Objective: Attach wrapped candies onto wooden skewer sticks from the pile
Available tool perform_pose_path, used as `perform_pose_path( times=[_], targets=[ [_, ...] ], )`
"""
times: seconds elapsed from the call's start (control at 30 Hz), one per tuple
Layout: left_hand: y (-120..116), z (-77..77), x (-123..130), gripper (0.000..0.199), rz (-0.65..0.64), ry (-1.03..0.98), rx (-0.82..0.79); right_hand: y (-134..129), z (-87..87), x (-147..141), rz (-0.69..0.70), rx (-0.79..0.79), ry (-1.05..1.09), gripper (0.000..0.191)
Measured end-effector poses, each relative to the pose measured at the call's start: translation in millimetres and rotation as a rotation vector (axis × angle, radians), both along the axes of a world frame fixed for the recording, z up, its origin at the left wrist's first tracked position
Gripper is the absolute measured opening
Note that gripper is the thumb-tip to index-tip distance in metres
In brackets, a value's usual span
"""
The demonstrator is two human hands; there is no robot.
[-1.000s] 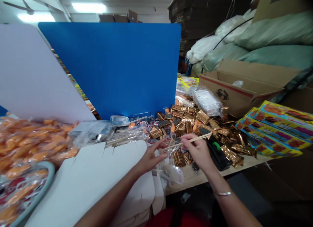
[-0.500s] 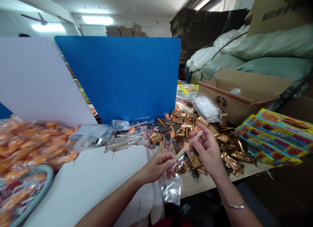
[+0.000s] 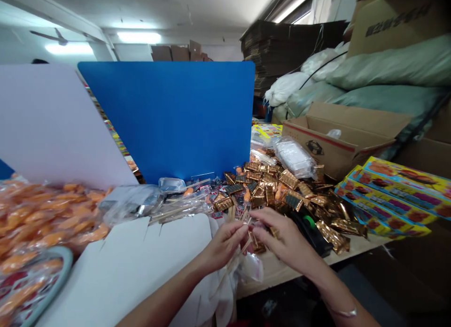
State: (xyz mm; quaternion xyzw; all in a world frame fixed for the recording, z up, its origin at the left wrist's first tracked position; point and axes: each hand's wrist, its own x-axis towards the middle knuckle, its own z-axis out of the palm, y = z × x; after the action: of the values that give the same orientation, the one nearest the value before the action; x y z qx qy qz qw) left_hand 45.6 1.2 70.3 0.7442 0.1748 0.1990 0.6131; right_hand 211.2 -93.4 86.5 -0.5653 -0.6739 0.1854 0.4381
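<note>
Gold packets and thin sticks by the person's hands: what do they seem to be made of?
The gold packets look like metallised foil film, glossy and creased, with bright highlights. The thin sticks look like unpainted wood or bamboo, pale and matte; the view cannot settle which.

Bare left hand, bare right hand, bare forearms. Thin round silver metal bangle around right wrist, plain, smooth, shiny band, narrow as wire.

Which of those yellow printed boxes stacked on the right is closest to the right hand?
The front box, the lowest in the overlapping stack, is closest to the right hand; the other boxes lie behind it, farther from that hand.
</note>
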Motion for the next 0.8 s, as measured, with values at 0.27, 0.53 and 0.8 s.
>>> perform_pose_path(
  times=[0.27,0.53,0.8],
  targets=[
    [-3,2.6,1,0.043,0.052,-0.027,-0.010,10,-3.2,-6,-0.041,-0.014,0.198,0.020],
    [-1,-4.4,7,0.035,0.168,-0.052,-0.060,10,-9.6,-5,-0.116,0.242,-0.227,0.017],
    [-12,3.4,3,0.027,0.102,0.034,0.491,3,-5.0,-9,-0.057,0.207,-0.428,0.024]
  ],
)
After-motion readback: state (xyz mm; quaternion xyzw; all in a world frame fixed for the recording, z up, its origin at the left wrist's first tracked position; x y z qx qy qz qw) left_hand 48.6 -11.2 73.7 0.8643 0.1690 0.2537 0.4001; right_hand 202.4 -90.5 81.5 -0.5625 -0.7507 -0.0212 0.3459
